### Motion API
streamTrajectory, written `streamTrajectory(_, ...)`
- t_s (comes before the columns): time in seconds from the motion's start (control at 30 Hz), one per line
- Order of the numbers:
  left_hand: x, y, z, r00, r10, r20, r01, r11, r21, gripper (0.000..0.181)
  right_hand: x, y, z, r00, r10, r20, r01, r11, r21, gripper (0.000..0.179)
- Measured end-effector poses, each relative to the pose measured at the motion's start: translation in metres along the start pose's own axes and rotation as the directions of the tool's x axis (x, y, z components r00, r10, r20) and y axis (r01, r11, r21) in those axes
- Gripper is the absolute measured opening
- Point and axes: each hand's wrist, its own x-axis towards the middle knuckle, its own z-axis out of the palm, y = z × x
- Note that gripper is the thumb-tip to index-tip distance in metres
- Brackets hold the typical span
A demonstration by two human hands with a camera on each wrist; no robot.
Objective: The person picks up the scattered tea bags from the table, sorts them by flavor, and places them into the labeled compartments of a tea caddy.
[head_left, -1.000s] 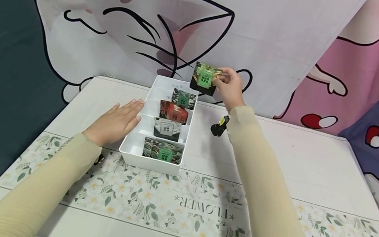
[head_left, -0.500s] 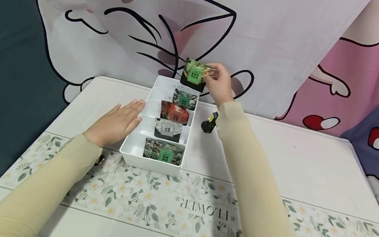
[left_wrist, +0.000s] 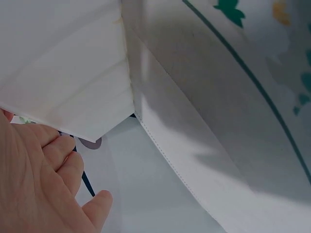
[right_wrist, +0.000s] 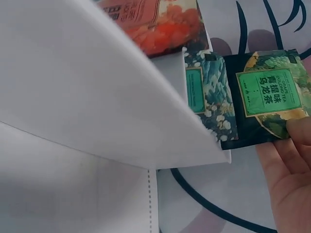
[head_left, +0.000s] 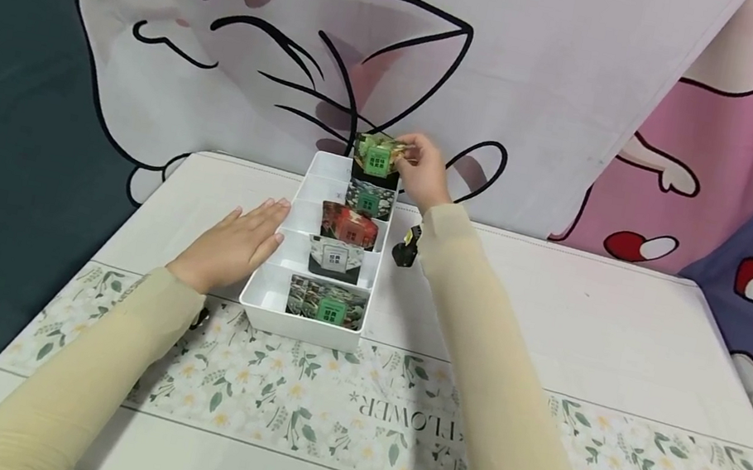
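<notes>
Between the thumb and fingers of my right hand (head_left: 425,172) is a dark tea sachet (head_left: 377,158) with a green label. It stands upright at the farthest compartment of a white divided tray (head_left: 299,329); its lower edge is at about rim height. The right wrist view shows grape oolong lettering on this sachet (right_wrist: 269,92). My left hand (head_left: 231,243) lies against the tray's left side with its fingers extended. Other sachets stand in the nearer compartments: a dark green one (head_left: 369,200), a red one (head_left: 349,226), a white-and-black one (head_left: 334,259) and green-labelled ones (head_left: 331,307) at the front.
The tray sits on a white table (head_left: 594,332) with a flower-print band (head_left: 316,405). A cloth backdrop (head_left: 546,88) with a cat drawing hangs right behind the tray. A small black-and-yellow object (head_left: 406,247) shows by my right wrist.
My right hand has brought the grape oolong sachet left over the far end of the tray, then lowered it slightly. The left hand keeps its place on the tray's side.
</notes>
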Motion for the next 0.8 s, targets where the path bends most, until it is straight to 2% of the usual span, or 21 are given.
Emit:
streamTrajectory(0.4, 0.0, 0.0, 0.002, 1.0, 0.002, -0.024, -0.002, 1.0, -0.011, 0.063, -0.008, 0.01, 0.0, 0.997, 0.05, 0.052, -0.048, 0.998, -0.045, 0.024)
streamTrajectory(0.57, 0.0, -0.001, 0.002, 1.0, 0.001, -0.013, -0.001, 1.0, -0.004, 0.063, -0.011, 0.011, -0.001, 0.996, 0.067, 0.067, -0.062, 0.995, -0.073, 0.023)
streamTrajectory(0.8, 0.001, -0.002, 0.002, 1.0, 0.0, -0.012, 0.0, 1.0, -0.005, 0.063, -0.012, 0.011, -0.002, 0.995, 0.058, 0.077, -0.048, 0.991, -0.128, 0.02)
